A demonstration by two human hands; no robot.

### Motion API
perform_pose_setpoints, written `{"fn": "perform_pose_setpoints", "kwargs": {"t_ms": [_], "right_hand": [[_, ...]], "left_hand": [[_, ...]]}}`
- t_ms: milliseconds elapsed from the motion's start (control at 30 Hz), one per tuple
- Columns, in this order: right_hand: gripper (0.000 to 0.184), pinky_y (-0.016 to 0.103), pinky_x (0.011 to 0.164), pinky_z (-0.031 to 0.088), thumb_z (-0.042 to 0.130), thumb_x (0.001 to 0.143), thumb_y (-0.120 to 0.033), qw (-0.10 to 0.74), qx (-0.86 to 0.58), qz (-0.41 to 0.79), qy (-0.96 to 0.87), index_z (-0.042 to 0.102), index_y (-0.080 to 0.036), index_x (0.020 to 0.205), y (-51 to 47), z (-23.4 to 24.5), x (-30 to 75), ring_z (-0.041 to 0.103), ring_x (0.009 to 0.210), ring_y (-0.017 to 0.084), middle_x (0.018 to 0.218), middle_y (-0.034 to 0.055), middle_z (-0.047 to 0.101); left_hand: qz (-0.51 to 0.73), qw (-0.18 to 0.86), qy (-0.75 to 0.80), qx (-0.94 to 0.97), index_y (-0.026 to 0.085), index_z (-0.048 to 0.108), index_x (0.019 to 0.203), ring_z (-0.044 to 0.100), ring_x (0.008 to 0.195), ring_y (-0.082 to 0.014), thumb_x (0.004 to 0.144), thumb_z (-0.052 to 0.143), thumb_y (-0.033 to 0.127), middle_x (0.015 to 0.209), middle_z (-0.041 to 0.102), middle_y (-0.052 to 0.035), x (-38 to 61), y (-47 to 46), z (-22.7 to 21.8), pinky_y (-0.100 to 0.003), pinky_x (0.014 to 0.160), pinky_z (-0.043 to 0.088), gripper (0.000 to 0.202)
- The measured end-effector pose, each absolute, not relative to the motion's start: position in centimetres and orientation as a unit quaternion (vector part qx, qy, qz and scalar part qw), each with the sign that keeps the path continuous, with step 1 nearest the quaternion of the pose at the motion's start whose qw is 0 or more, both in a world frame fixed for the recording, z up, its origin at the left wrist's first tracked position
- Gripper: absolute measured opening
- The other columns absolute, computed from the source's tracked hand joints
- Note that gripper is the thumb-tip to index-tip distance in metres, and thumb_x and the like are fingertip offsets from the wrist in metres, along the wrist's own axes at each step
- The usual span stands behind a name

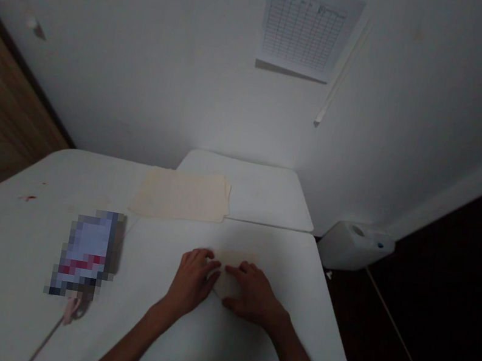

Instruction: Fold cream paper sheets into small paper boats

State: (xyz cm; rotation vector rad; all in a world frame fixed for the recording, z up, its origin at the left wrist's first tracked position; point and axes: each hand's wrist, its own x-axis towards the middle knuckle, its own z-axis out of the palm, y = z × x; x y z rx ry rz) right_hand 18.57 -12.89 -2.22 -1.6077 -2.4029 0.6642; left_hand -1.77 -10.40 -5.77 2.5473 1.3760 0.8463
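A smooth, matt finish is shown by the table top point(301, 264); the wall point(149, 66) is likewise matt. The cream sheets point(183, 195) and small pale piece point(225, 284) are seen as matt, cloth or paper undetermined. Chart point(305, 31): printed on paper. Jug point(344, 253): smooth plastic noted. Panel point(2, 85): grained wood noted.

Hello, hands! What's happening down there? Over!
Left hand, right hand at pale sheet. Beige sheet beyond, untouched. Blurred thing off left, not in the way.
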Motion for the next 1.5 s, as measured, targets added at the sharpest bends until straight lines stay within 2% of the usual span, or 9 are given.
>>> {"fn": "perform_pose_setpoints", "kwargs": {"t_ms": [100, 233, 500, 700, 867, 1067, 1300, 1500], "right_hand": [[0.075, 0.038, 0.099, 0.035, 0.073, 0.068, -0.043, 0.086, -0.539, 0.23, -0.806, 0.047, -0.026, 0.136, -12.8, -2.1, 18.6, 0.049, 0.111, 0.027, 0.121, 0.0087, 0.054], [0.073, 0.036, 0.1, 0.035, 0.072, 0.07, -0.042, 0.084, -0.53, 0.241, -0.809, 0.047, -0.025, 0.137, -12.7, -2.1, 18.8, 0.049, 0.111, 0.026, 0.12, 0.0083, 0.054], [0.062, 0.034, 0.1, 0.034, 0.063, 0.078, -0.032, 0.071, -0.522, 0.238, -0.816, 0.046, -0.026, 0.138, -12.4, -2.2, 19.0, 0.049, 0.111, 0.023, 0.119, 0.0069, 0.055], [0.061, 0.035, 0.102, 0.032, 0.062, 0.079, -0.032, 0.074, -0.53, 0.231, -0.813, 0.047, -0.025, 0.138, -12.5, -2.5, 18.9, 0.048, 0.114, 0.025, 0.123, 0.008, 0.053], [0.063, 0.034, 0.101, 0.033, 0.063, 0.077, -0.034, 0.076, -0.529, 0.229, -0.814, 0.047, -0.024, 0.137, -12.6, -2.5, 18.9, 0.049, 0.112, 0.024, 0.12, 0.0076, 0.054], [0.07, 0.037, 0.101, 0.034, 0.068, 0.073, -0.04, 0.081, -0.524, 0.228, -0.817, 0.046, -0.024, 0.137, -12.6, -2.4, 18.9, 0.048, 0.113, 0.026, 0.121, 0.0088, 0.053], [0.075, 0.037, 0.102, 0.033, 0.07, 0.07, -0.042, 0.076, -0.523, 0.226, -0.819, 0.044, -0.024, 0.138, -12.7, -2.1, 18.9, 0.047, 0.115, 0.027, 0.125, 0.0096, 0.051], [0.074, 0.037, 0.101, 0.033, 0.068, 0.072, -0.045, 0.073, -0.514, 0.227, -0.824, 0.043, -0.024, 0.139, -12.7, -2.1, 19.0, 0.047, 0.114, 0.027, 0.123, 0.0091, 0.052]], "left_hand": [[0.288, 0.063, 0.41, 0.863, 0.022, 0.065, 0.104, 0.051, 0.101, -0.0254, 0.09, 0.05, 0.02, 0.107, 0.056, -0.0096, -2.4, -11.7, -5.8, -0.045, 0.087, 0.042, 0.02], [0.241, 0.096, 0.341, 0.903, 0.024, 0.065, 0.109, 0.052, 0.102, -0.0248, 0.088, 0.047, 0.013, 0.111, 0.057, -0.0095, -3.0, -13.5, -5.6, -0.044, 0.088, 0.043, 0.03], [0.177, 0.073, 0.343, 0.92, 0.027, 0.061, 0.12, 0.047, 0.115, -0.0297, 0.083, 0.051, 0.011, 0.121, 0.057, -0.0098, -3.1, -14.7, -4.7, -0.052, 0.098, 0.037, 0.042], [0.156, 0.062, 0.338, 0.926, 0.029, 0.055, 0.127, 0.037, 0.128, -0.0334, 0.081, 0.051, 0.01, 0.136, 0.048, -0.0093, -3.3, -15.9, -4.8, -0.054, 0.101, 0.033, 0.05], [0.162, 0.065, 0.347, 0.921, 0.028, 0.053, 0.129, 0.034, 0.131, -0.0344, 0.08, 0.05, 0.009, 0.138, 0.046, -0.0102, -3.2, -16.3, -4.4, -0.056, 0.101, 0.032, 0.052], [0.18, 0.083, 0.348, 0.916, 0.031, 0.049, 0.134, 0.038, 0.13, -0.0338, 0.079, 0.049, 0.009, 0.138, 0.048, -0.0089, -3.2, -16.3, -4.5, -0.056, 0.1, 0.034, 0.059], [0.207, 0.104, 0.36, 0.904, 0.025, 0.051, 0.133, 0.045, 0.126, -0.0306, 0.083, 0.045, 0.008, 0.134, 0.055, -0.0099, -3.2, -16.0, -5.2, -0.053, 0.099, 0.037, 0.053], [0.191, 0.09, 0.361, 0.908, 0.026, 0.05, 0.133, 0.041, 0.129, -0.032, 0.078, 0.048, 0.007, 0.137, 0.052, -0.0088, -3.0, -16.2, -5.3, -0.054, 0.101, 0.033, 0.059]]}}
